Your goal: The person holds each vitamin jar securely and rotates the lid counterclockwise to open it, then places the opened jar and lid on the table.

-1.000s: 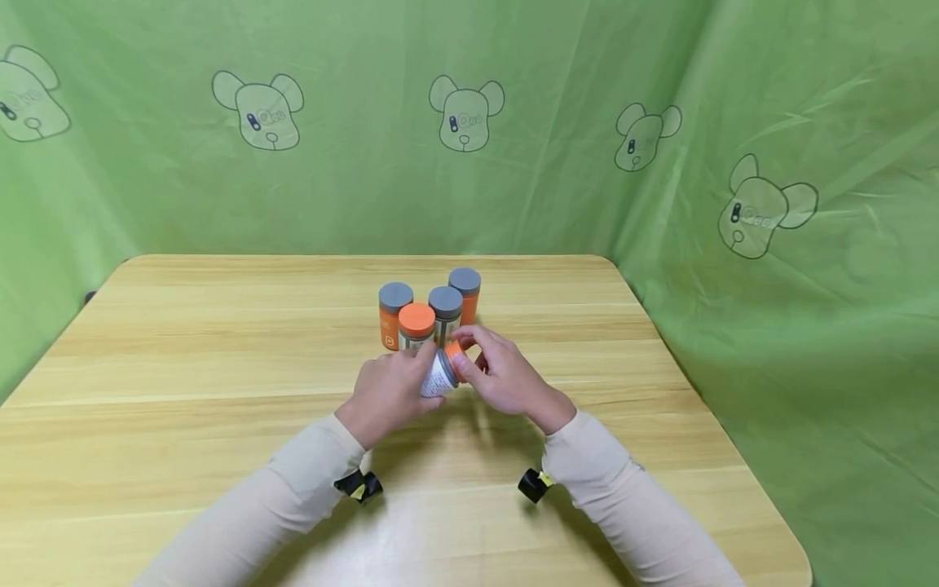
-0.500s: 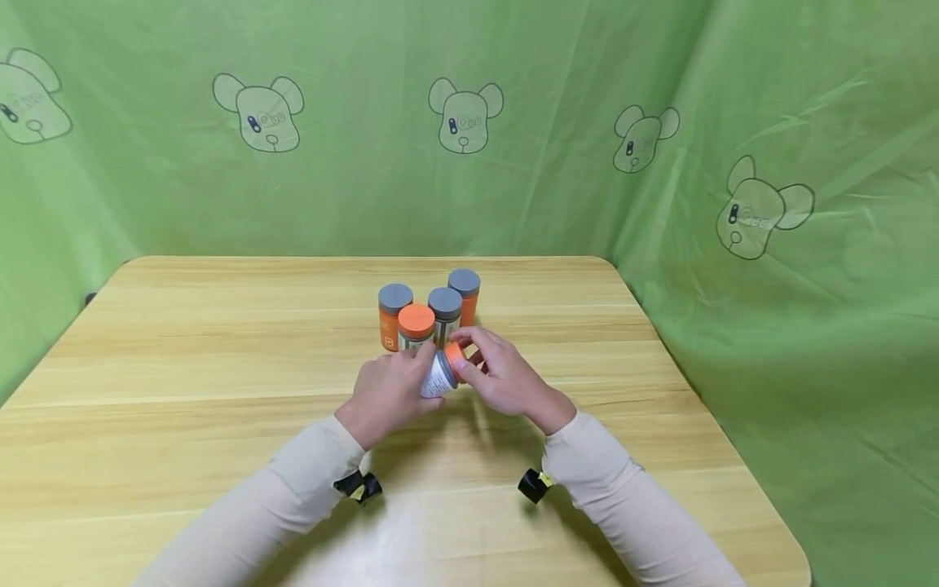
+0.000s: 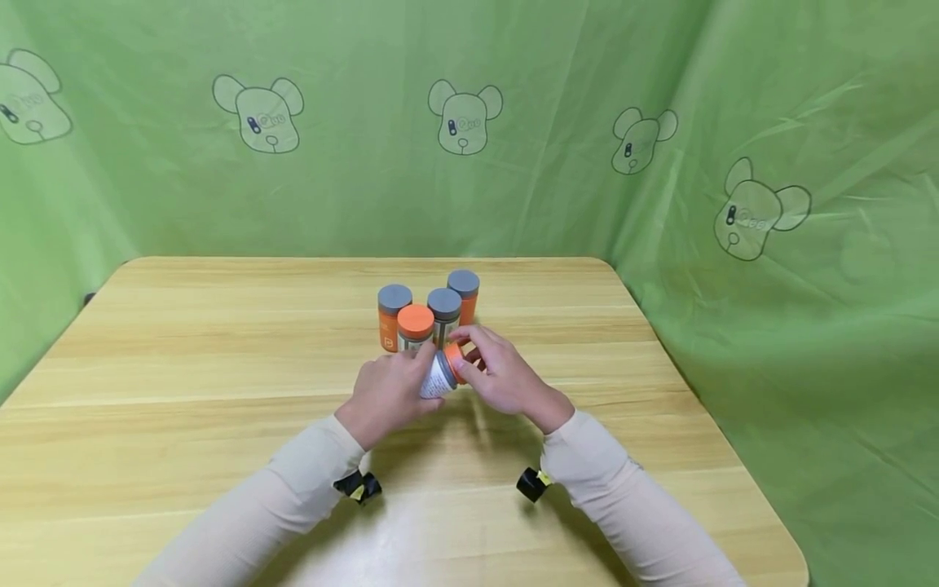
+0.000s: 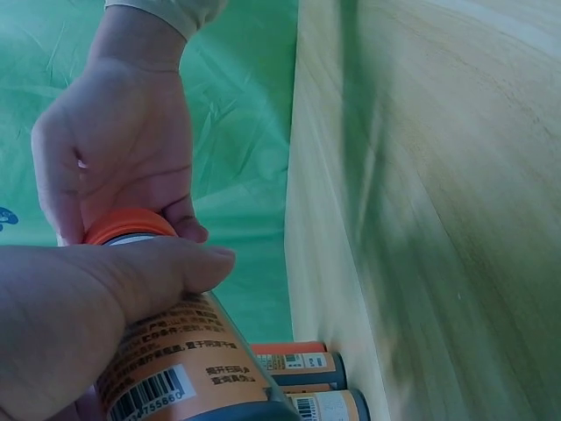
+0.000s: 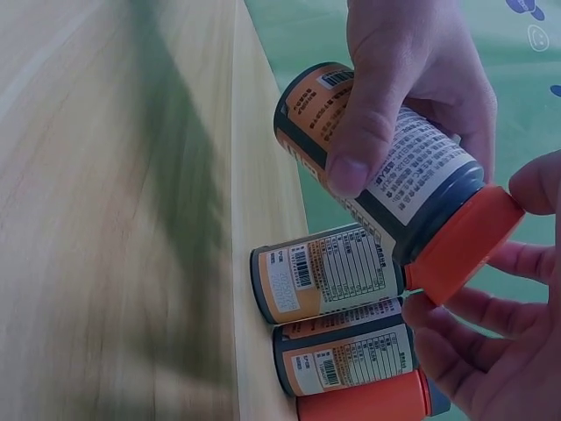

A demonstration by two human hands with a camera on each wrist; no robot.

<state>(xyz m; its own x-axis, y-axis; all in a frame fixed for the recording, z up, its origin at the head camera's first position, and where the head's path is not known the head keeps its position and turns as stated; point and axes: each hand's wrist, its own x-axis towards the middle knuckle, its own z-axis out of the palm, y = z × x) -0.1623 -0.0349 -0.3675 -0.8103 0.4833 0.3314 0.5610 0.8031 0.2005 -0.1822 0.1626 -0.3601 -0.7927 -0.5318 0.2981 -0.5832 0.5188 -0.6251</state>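
My left hand [image 3: 389, 391] grips a grey-and-white labelled pill bottle [image 3: 438, 377], holding it tilted above the table with its top toward my right hand. The thumb lies across the label in the right wrist view, where the bottle's barcode and printed text [image 5: 425, 167] show. On the bottle's neck sits an orange cap [image 5: 469, 246]. The thumb and fingers of my right hand [image 3: 506, 375] pinch this cap at its rim. Just behind the hands stands another bottle with an orange lid [image 3: 416, 321], its lower part hidden by the left hand.
Close behind stand several upright bottles: an orange one with a grey lid [image 3: 389, 326] on the left, a grey-lidded labelled one [image 3: 444, 305], and another orange one [image 3: 469, 308] at the back. The wooden table [image 3: 183, 342] meets green curtains [image 3: 352, 187] at its back and sides.
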